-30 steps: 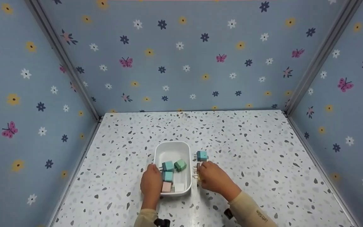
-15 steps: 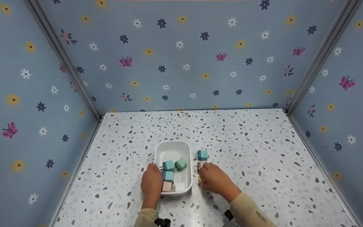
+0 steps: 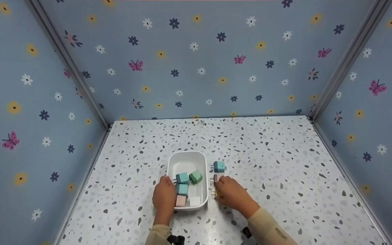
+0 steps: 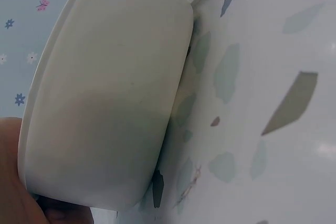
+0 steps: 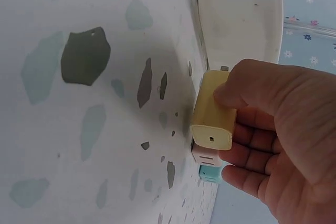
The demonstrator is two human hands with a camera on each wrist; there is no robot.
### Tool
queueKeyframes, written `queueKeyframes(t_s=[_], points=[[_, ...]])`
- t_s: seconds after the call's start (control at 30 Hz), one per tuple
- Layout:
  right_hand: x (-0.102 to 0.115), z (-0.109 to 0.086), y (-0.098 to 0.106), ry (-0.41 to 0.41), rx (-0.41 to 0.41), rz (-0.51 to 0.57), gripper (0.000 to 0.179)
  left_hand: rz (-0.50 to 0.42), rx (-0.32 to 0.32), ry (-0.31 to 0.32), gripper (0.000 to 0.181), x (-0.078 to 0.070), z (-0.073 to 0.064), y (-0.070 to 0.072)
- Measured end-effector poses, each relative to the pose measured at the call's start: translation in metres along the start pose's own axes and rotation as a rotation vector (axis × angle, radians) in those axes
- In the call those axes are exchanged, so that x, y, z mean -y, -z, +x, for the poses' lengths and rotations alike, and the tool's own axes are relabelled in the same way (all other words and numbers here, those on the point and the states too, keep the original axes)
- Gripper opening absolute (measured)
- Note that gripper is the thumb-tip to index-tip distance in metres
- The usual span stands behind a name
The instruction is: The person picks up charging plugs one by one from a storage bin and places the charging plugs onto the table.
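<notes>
My left hand [image 3: 164, 195] grips the left side of a white plastic bin [image 3: 182, 164], its thumb at the rim. Inside the bin lie several small plug chargers: two blue ones [image 3: 182, 189], a green one [image 3: 196, 177], a pink one [image 3: 180, 200] and a white one [image 3: 194, 201]. Just right of the bin, my right hand [image 3: 233, 194] pinches a yellow charger [image 5: 212, 111] between thumb and fingers, low over or on the table. Beyond it, a pinkish charger [image 5: 206, 154] and a blue charger [image 3: 219, 166] stand in a row, prongs toward the bin.
The speckled white table [image 3: 141, 149] is bordered by blue flowered walls [image 3: 196, 61] at the back and both sides. Metal posts [image 3: 70, 64] run up the corners.
The head view has shifted slightly. Both hands stay in nearly the same place, the left at the bin and the right at the yellow charger.
</notes>
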State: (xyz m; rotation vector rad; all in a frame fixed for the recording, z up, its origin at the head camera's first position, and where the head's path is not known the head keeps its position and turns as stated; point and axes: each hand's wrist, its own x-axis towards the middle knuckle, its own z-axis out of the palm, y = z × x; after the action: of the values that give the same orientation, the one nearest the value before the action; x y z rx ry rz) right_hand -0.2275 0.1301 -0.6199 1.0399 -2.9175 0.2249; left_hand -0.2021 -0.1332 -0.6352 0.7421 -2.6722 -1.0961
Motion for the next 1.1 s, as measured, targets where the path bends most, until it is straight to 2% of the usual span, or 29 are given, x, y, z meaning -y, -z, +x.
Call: queueKeyframes(t_s=[0.17, 0.3, 0.8, 1.1], points=[[0.0003, -0.0007, -0.0027, 0.028, -0.04, -0.031, 0.03, -0.009, -0.008, -0.008, 0.035, 0.0007, -0.0002, -0.0014], [0.0011, -0.0001, -0.0036, 0.024, -0.031, -0.038, 0.035, -0.011, 0.003, -0.003, 0.036, 0.0013, 0.0, -0.002], [0.0025, -0.0013, -0.0055, -0.021, 0.012, -0.006, 0.035, -0.01, 0.002, 0.003, 0.035, 0.001, -0.0006, -0.0021], [0.0011, -0.0018, -0.0057, 0.009, -0.021, -0.018, 0.033, -0.006, -0.005, -0.001, 0.036, 0.001, -0.0007, -0.0017]])
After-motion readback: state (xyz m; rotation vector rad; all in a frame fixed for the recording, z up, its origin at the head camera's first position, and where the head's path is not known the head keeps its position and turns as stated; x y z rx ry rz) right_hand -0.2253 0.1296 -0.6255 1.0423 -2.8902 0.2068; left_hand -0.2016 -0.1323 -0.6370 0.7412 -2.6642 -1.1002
